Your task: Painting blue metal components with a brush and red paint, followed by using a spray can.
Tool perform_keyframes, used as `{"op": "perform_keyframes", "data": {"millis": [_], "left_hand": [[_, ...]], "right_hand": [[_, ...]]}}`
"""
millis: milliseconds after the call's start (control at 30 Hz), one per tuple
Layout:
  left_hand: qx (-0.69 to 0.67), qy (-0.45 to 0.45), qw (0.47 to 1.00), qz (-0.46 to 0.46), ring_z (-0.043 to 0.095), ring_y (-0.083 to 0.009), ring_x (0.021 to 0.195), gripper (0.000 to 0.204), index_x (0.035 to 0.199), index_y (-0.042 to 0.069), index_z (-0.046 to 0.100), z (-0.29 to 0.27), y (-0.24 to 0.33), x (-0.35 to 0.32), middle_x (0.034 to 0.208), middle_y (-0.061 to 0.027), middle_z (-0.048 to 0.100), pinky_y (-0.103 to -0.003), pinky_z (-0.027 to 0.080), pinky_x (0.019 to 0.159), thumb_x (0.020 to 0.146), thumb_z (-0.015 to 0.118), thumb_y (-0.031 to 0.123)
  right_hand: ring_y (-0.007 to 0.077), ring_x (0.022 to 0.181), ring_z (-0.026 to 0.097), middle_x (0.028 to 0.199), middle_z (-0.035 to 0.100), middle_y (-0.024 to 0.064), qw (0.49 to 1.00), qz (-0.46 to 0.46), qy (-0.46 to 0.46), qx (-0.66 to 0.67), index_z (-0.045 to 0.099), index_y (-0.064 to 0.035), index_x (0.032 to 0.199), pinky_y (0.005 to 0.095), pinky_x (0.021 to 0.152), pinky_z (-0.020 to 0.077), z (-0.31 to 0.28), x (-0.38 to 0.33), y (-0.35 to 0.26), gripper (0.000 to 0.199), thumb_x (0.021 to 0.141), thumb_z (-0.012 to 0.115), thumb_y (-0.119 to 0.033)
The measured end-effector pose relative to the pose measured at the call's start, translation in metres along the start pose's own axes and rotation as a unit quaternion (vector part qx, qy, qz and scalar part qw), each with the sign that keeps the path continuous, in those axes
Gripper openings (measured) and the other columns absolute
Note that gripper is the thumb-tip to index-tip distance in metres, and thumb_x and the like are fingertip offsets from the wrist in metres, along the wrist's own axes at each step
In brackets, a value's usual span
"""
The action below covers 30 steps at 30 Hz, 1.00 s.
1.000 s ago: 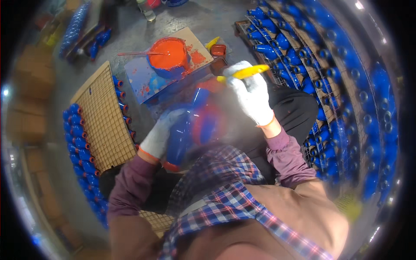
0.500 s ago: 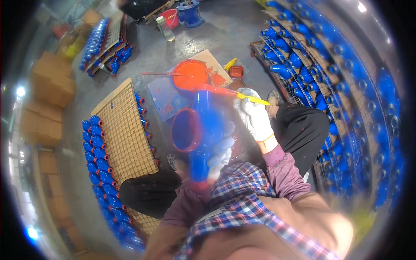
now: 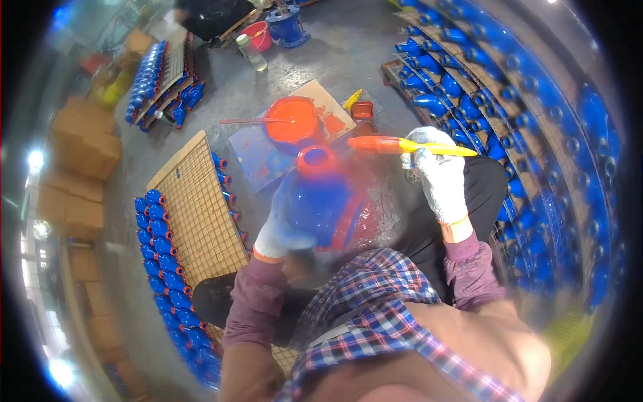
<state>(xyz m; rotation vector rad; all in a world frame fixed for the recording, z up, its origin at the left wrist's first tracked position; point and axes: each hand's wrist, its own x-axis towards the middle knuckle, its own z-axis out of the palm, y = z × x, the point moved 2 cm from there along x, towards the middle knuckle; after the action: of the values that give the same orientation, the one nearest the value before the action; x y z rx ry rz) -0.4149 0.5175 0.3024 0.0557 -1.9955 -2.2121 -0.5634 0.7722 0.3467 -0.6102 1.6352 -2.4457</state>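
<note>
left hand [image 3: 278,229] touches blue fitting [image 3: 321,206], grip unclear; right hand [image 3: 439,175] holds brush [image 3: 382,145] apart from rim [image 3: 317,172].

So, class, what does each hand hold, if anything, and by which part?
The right hand holds the brush by its yellow handle. The left hand is at the left side of the blue piece; blur hides whether it grips.

Orange-hemmed white gloves [image 3: 443,187], purple sleeves [image 3: 474,271], black trousers [image 3: 487,186] and a blue-and-red plaid apron [image 3: 382,325] are worn.
</note>
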Motion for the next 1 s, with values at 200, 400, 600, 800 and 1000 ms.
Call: {"op": "perform_keyframes", "data": {"millis": [200,400,600,800,1000], "left_hand": [[0.278,-0.027,0.949,0.149,0.06,-0.0283,0.115,0.099,0.134,0.001,0.049,0.015,0.029,0.014,0.125,-0.0153,0.06,-0.041,0.047,0.101,0.047,0.09,0.023],[0.328,-0.015,0.937,0.121,0.061,-0.0258,0.113,0.085,0.127,0.003,0.055,0.028,0.056,0.014,0.12,-0.0132,0.061,-0.039,0.049,0.097,0.05,0.089,0.017],[0.564,0.024,0.798,0.21,0.061,-0.0345,0.103,0.078,0.124,0.006,0.057,0.041,0.072,0.015,0.116,-0.017,0.059,-0.042,0.052,0.09,0.053,0.087,0.019],[0.776,-0.056,0.608,0.159,0.057,-0.0351,0.102,0.082,0.134,0.012,0.054,0.047,0.068,0.009,0.126,-0.0183,0.054,-0.042,0.054,0.078,0.06,0.082,0.03],[0.803,-0.084,0.573,0.142,0.058,-0.0335,0.102,0.08,0.134,0.013,0.054,0.047,0.066,0.01,0.126,-0.0174,0.054,-0.041,0.055,0.077,0.061,0.082,0.029]], "right_hand": [[0.0168,0.091,0.066,0.104,0.064,0.0097,0.993,-0.066,-0.062,-0.081,0.065,0.0003,0.106,0.0275,0.08,0.0544,0.009,-0.001,-0.044,0.026,0.082,0.07,0.008],[0.0166,0.098,0.065,0.106,0.063,0.0093,0.979,-0.116,-0.099,-0.133,0.065,0.0001,0.107,0.0277,0.084,0.0526,0.014,-0.013,-0.056,0.026,0.083,0.069,0.009],[0.0143,0.078,0.067,0.088,0.069,0.0064,0.952,-0.116,0.019,-0.281,0.067,-0.0021,0.107,0.0266,0.071,0.0521,0.013,0.005,-0.045,0.018,0.09,0.07,-0.01],[0.0321,0.07,0.064,0.08,0.063,0.0133,0.854,-0.208,-0.109,-0.464,0.064,-0.0053,0.094,0.0377,0.063,0.0506,0.039,0.054,-0.011,0.022,0.094,0.065,-0.027],[0.0341,0.071,0.064,0.083,0.062,0.0141,0.811,-0.233,-0.205,-0.497,0.063,-0.0062,0.096,0.0398,0.062,0.0506,0.058,0.046,-0.002,0.024,0.094,0.063,-0.03]]}}
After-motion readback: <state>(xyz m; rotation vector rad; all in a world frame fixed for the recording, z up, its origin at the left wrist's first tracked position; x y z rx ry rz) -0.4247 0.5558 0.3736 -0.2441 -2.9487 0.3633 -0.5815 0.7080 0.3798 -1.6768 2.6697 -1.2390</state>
